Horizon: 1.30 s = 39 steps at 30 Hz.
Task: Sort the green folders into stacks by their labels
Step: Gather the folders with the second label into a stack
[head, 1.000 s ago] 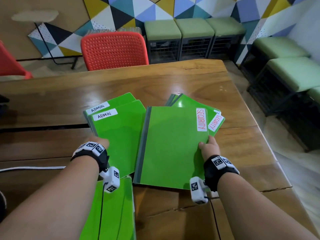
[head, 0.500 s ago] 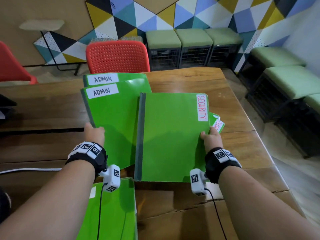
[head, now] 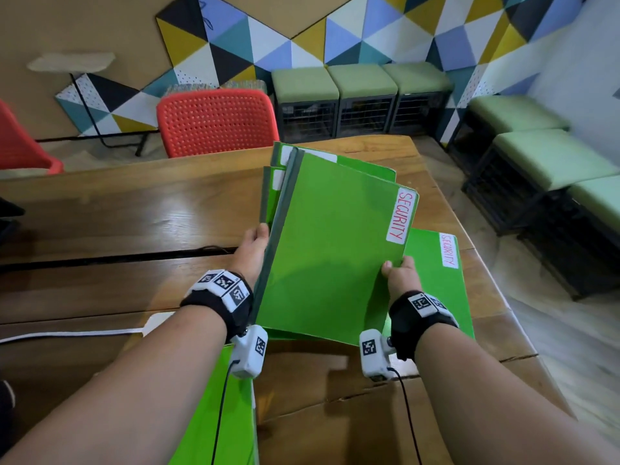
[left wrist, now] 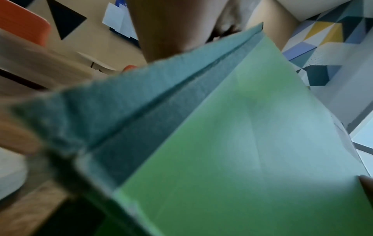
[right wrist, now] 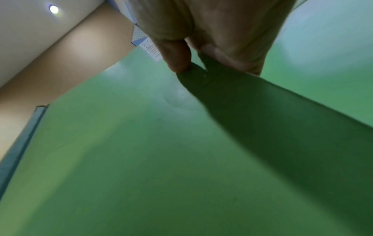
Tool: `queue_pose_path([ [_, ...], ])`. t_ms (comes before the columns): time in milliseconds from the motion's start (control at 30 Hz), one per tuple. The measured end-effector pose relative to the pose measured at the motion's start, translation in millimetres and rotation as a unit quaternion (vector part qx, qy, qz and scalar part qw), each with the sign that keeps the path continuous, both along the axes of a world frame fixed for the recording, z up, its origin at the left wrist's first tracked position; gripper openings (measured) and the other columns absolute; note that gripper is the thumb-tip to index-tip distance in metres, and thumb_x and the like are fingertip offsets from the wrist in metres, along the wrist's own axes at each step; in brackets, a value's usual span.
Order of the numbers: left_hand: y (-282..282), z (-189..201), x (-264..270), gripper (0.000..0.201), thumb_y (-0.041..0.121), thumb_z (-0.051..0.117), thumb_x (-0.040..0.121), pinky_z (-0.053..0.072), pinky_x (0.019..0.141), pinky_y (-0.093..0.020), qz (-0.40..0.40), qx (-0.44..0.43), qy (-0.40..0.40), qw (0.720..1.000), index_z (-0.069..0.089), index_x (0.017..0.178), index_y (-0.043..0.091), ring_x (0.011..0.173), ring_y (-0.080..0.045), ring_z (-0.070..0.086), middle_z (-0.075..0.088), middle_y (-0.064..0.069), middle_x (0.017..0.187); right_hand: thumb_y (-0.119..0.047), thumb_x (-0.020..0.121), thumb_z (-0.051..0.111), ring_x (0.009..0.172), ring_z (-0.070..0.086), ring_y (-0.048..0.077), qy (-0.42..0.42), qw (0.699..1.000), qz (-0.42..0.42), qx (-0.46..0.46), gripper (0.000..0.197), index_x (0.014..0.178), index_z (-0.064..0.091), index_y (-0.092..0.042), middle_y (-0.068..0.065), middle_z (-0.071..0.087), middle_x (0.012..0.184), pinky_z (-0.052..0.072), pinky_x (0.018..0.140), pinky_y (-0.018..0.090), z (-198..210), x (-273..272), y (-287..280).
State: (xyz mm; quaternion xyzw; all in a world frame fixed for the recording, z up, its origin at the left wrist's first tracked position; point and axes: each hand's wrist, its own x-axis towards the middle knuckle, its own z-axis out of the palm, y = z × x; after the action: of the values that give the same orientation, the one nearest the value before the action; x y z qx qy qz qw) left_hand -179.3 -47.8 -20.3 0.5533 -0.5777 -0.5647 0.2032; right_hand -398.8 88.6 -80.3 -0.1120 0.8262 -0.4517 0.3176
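Note:
In the head view my right hand (head: 395, 269) pinches the right edge of a green folder (head: 335, 250) with a red SECURITY label (head: 401, 218), raised and tilted over the table. My left hand (head: 255, 239) grips two green folders (head: 364, 166) at their grey spines, standing just behind it; their white labels are mostly hidden. A second SECURITY folder (head: 443, 283) lies flat at the right. Another green folder (head: 221, 414) lies near the front edge under my left forearm. The right wrist view shows my thumb (right wrist: 178, 57) on the folder (right wrist: 141, 159).
The wooden table (head: 134, 213) ends close to the right of the lying folder. A white cable (head: 67, 332) runs in from the left. A red chair (head: 218, 122) stands behind the table, with green stools (head: 362, 82) along the wall.
My left hand has swung the two ADMIN folders rightward, behind the SECURITY folder. Both hands rose, and the SECURITY folder lying on the table now shows at the right.

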Motion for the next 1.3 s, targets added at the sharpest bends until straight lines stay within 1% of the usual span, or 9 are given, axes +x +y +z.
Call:
queue_pose_path([
  [133,1,-5,-28,0.077,0.066,0.028,0.091,0.020,0.119,-0.051,-0.061,0.026,-0.023,0.998,0.021,0.152,0.020,0.147,-0.028,0.024,0.023,-0.006,0.160,-0.013,0.097,0.049,0.068,0.052,0.014,-0.004,0.999,-0.031,0.002,0.053,0.146,0.028,-0.015,0.011,0.055,0.116,0.048,0.060,0.029,-11,-18,4],
  [233,1,-28,-52,0.081,0.042,0.057,0.092,0.024,0.118,-0.049,-0.115,0.038,-0.116,0.986,0.013,0.153,0.010,0.146,-0.032,0.025,0.020,-0.012,0.161,-0.010,0.096,0.047,0.093,0.060,0.023,0.015,0.998,-0.050,0.045,0.053,0.146,0.031,-0.010,0.013,0.050,0.136,0.053,0.080,0.037,-15,-38,5],
  [400,8,-68,-81,0.078,0.047,0.049,0.095,0.023,0.117,-0.046,-0.263,0.015,-0.292,0.920,0.017,0.153,0.006,0.147,-0.034,0.021,0.010,-0.016,0.162,-0.005,0.089,0.047,0.118,0.055,0.033,0.050,0.988,-0.072,0.129,0.051,0.140,0.044,-0.007,0.016,0.054,0.136,0.047,0.098,0.041,-31,-76,24],
  [500,3,-92,-90,0.072,0.040,0.054,0.093,0.028,0.118,-0.044,-0.225,-0.007,-0.342,0.913,0.026,0.151,0.008,0.143,-0.035,0.029,0.016,-0.017,0.158,-0.005,0.088,0.047,0.113,0.056,0.037,0.058,0.973,-0.086,0.204,0.041,0.128,0.054,-0.001,0.022,0.058,0.126,0.046,0.096,0.040,-38,-95,41],
  [633,-7,-110,-89,0.084,0.031,0.062,0.087,0.032,0.115,-0.047,-0.129,0.006,-0.361,0.923,0.014,0.154,0.017,0.142,-0.034,0.027,0.012,-0.011,0.157,-0.013,0.086,0.049,0.129,0.033,0.039,0.076,0.933,-0.074,0.345,0.041,0.126,0.054,-0.006,0.018,0.033,0.143,0.029,0.108,0.050,-43,-103,59],
  [800,-20,-113,-87,0.080,0.047,0.056,0.089,0.029,0.115,-0.050,-0.153,-0.015,-0.407,0.900,0.022,0.151,0.010,0.144,-0.038,0.025,0.021,-0.016,0.157,-0.012,0.085,0.046,0.125,0.035,0.038,0.087,0.940,-0.058,0.326,0.043,0.128,0.050,-0.010,0.012,0.029,0.141,0.034,0.102,0.052,-52,-99,48],
  [933,-20,-110,-91,0.060,0.048,0.042,0.096,0.041,0.105,-0.040,-0.188,0.012,-0.328,0.926,0.046,0.136,0.004,0.126,-0.036,0.051,0.051,-0.017,0.141,-0.013,0.088,0.045,0.123,0.040,0.038,0.070,0.957,-0.029,0.278,0.045,0.133,0.046,-0.014,0.015,0.035,0.138,0.038,0.099,0.050,-51,-77,18],
  [1133,-25,-113,-64,0.088,0.041,0.067,0.085,0.032,0.113,-0.042,-0.156,0.087,-0.275,0.945,0.021,0.150,0.005,0.141,-0.032,0.035,0.031,-0.012,0.156,-0.015,0.090,0.048,0.127,0.035,0.033,0.067,0.969,0.010,0.238,0.047,0.137,0.044,-0.015,0.014,0.034,0.141,0.039,0.100,0.047,-57,-48,1],
  [1300,-5,-112,-43,0.086,-0.001,0.067,0.080,0.023,0.119,-0.048,-0.059,0.185,-0.041,0.980,0.021,0.152,0.013,0.145,-0.028,0.027,0.024,-0.009,0.159,-0.015,0.086,0.057,0.115,0.046,0.032,0.038,0.984,0.028,0.172,0.053,0.137,0.044,-0.018,0.015,0.041,0.137,0.044,0.097,0.044,-48,-45,12],
])
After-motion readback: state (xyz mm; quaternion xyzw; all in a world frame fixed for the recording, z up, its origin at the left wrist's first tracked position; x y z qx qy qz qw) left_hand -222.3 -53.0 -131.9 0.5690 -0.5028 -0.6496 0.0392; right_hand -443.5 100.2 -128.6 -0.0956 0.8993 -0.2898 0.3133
